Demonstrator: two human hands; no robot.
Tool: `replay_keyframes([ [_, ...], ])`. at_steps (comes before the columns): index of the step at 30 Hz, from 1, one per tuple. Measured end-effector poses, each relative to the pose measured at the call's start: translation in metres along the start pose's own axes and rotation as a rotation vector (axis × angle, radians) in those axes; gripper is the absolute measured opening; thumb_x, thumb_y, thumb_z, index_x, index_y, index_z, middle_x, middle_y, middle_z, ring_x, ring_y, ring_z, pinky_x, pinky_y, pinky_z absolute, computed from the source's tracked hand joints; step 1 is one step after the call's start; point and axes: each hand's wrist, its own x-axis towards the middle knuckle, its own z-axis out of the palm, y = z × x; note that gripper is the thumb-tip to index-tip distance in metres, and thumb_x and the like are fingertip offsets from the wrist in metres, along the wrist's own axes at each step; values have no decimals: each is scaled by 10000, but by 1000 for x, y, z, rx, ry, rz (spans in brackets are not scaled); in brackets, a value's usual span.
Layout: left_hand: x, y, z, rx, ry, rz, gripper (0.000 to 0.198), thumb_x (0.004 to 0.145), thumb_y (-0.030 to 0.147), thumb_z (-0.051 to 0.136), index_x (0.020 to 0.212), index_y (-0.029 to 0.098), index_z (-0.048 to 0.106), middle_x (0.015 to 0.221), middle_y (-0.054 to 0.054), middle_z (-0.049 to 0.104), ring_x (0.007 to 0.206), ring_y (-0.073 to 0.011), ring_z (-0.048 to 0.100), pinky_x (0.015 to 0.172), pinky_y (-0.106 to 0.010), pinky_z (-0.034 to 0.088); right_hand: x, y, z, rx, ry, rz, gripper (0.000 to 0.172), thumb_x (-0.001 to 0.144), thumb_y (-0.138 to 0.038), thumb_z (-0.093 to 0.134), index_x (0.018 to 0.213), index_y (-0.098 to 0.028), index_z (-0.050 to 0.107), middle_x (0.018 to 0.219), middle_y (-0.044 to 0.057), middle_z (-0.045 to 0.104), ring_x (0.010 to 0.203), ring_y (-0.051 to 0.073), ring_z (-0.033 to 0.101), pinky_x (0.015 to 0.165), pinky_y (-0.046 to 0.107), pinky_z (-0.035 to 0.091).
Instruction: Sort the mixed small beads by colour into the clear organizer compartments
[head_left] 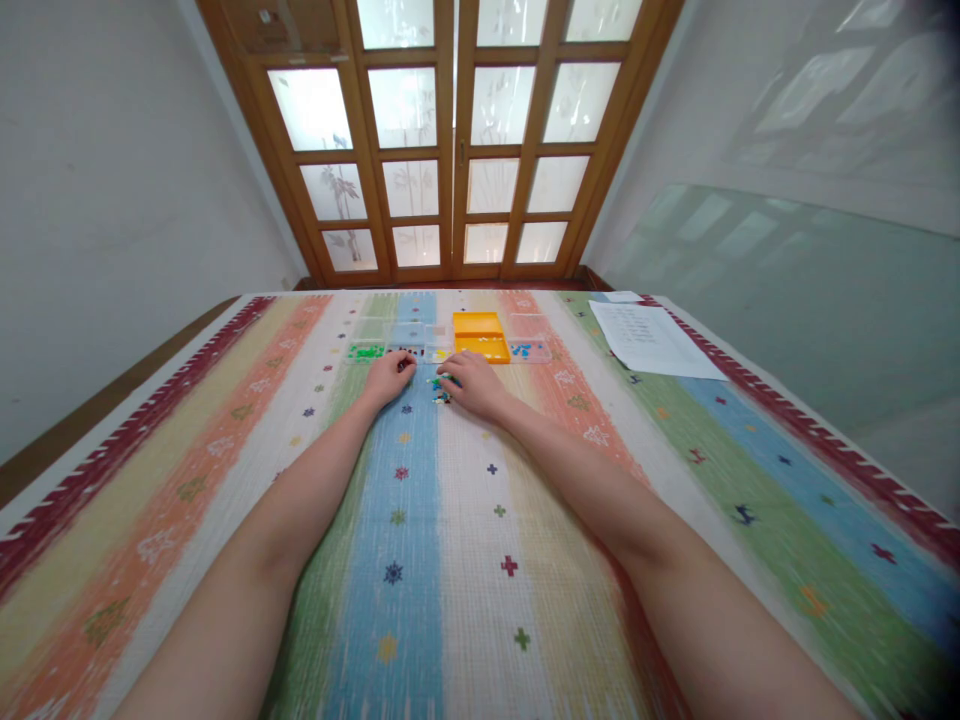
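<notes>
My left hand [391, 376] rests at the front edge of a clear box with small dark pieces [391, 352]. Its fingers are curled together; anything between them is too small to make out. My right hand [474, 382] lies palm down to the right, fingers stretched and slightly bent over a little cluster of blue, green and white pieces [441, 388] on the cloth. Its fingertips are beside or touching that cluster. Behind the right hand stands an open orange-yellow case [481, 326], lid raised. Small yellow pieces [440, 354] show between the hands.
Clear boxes hold green pieces [367, 352] on the left and blue pieces [527, 351] on the right. A striped tablecloth [465, 580] covers the table. Printed paper [651, 338] lies at the far right. Beyond stand wooden doors with glass panes [453, 150].
</notes>
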Motion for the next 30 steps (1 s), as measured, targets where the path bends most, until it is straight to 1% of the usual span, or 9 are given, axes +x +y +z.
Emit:
replay_keyframes([
  [2, 0, 0, 0, -9, -3, 4, 172, 869, 287, 579, 924, 206, 721, 896, -53, 734, 797, -211, 620, 761, -327, 468, 0, -13, 6, 14, -85, -120, 255, 1017, -360, 572, 1183, -254, 733, 1230, 97, 695, 1203, 269, 559, 1052, 450, 377],
  [3, 0, 0, 1, -6, -12, 10, 174, 871, 288, 578, 919, 204, 723, 893, -55, 736, 788, -210, 618, 756, -327, 466, -1, -16, 8, 16, -109, -152, 273, 1031, -365, 551, 1207, -256, 728, 1265, 97, 686, 1242, 270, 543, 1076, 460, 360],
  [7, 0, 2, 2, 10, -27, 27, 181, 882, 288, 571, 904, 200, 727, 900, -63, 740, 770, -208, 614, 739, -327, 456, -5, -14, 10, 4, -151, -179, 334, 1068, -364, 472, 1287, -247, 696, 1331, 99, 661, 1320, 272, 502, 1126, 486, 310],
  [14, -1, 5, 1, 30, -43, 41, 183, 886, 299, 568, 886, 207, 726, 902, -63, 741, 790, -216, 622, 744, -329, 456, -4, -12, 9, -12, -145, -185, 327, 1065, -359, 477, 1252, -229, 711, 1208, 114, 667, 1170, 252, 562, 1112, 468, 322],
  [18, 0, 4, 2, 31, -35, 41, 189, 888, 302, 565, 891, 209, 729, 886, -62, 737, 788, -221, 623, 747, -335, 459, -4, -10, 9, -18, -131, -178, 337, 1069, -359, 463, 1273, -228, 697, 1196, 114, 657, 1160, 256, 548, 1094, 456, 344],
  [20, 0, 3, 3, 28, -36, 44, 188, 891, 301, 566, 889, 209, 731, 886, -64, 737, 786, -223, 622, 748, -335, 460, -4, -7, 9, -18, -103, -166, 354, 1075, -352, 444, 1298, -221, 684, 1219, 121, 652, 1171, 258, 539, 1086, 445, 358],
  [23, 0, 3, 3, 25, -42, 47, 195, 897, 301, 564, 893, 206, 734, 894, -67, 735, 789, -224, 621, 757, -337, 460, -3, 0, 10, -5, -22, -109, 379, 1079, -354, 423, 1331, -206, 666, 1243, 132, 647, 1173, 263, 536, 1067, 426, 382],
  [26, 0, 4, 2, 26, -48, 41, 189, 894, 304, 572, 897, 206, 734, 907, -67, 735, 802, -225, 620, 766, -337, 458, -1, 13, 9, 12, 84, 21, 387, 1080, -357, 407, 1303, -211, 687, 1213, 135, 658, 1133, 270, 557, 1031, 420, 406],
  [30, -1, 5, 1, 26, -47, 26, 177, 886, 317, 590, 890, 208, 730, 913, -64, 735, 810, -224, 615, 760, -330, 455, -1, 39, 5, 9, 243, 224, 424, 1078, -344, 367, 1256, -178, 714, 1167, 151, 674, 1089, 291, 570, 996, 432, 422],
])
